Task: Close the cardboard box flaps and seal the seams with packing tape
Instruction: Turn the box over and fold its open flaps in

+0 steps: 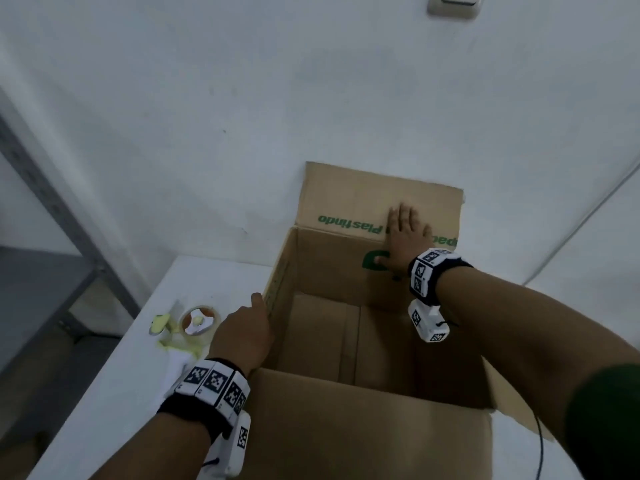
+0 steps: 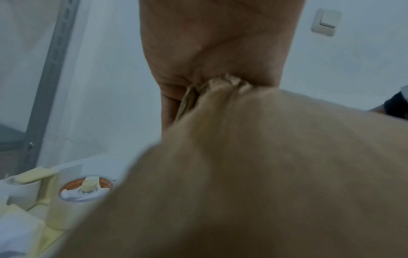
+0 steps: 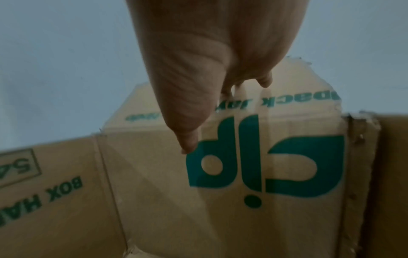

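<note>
An open brown cardboard box (image 1: 381,341) with green print stands on a white table (image 1: 104,393). Its far flap (image 1: 363,199) stands upright against the wall. My right hand (image 1: 403,237) lies flat on that flap with straight fingers, the thumb spread over the green logo; the right wrist view shows the right hand (image 3: 198,69) against the far flap (image 3: 309,87). My left hand (image 1: 246,330) grips the left flap (image 1: 277,289) at its edge. In the left wrist view the left flap's crumpled corner (image 2: 220,83) sits in the left hand (image 2: 209,43). A tape roll (image 1: 199,322) in a yellow-white dispenser lies left of the box.
The near flap (image 1: 363,427) folds out towards me and the right flap (image 1: 519,403) hangs outward. A grey metal shelf post (image 1: 52,202) stands at the left. A thin cable (image 1: 540,445) runs down at the right. A light switch (image 1: 453,5) is on the wall.
</note>
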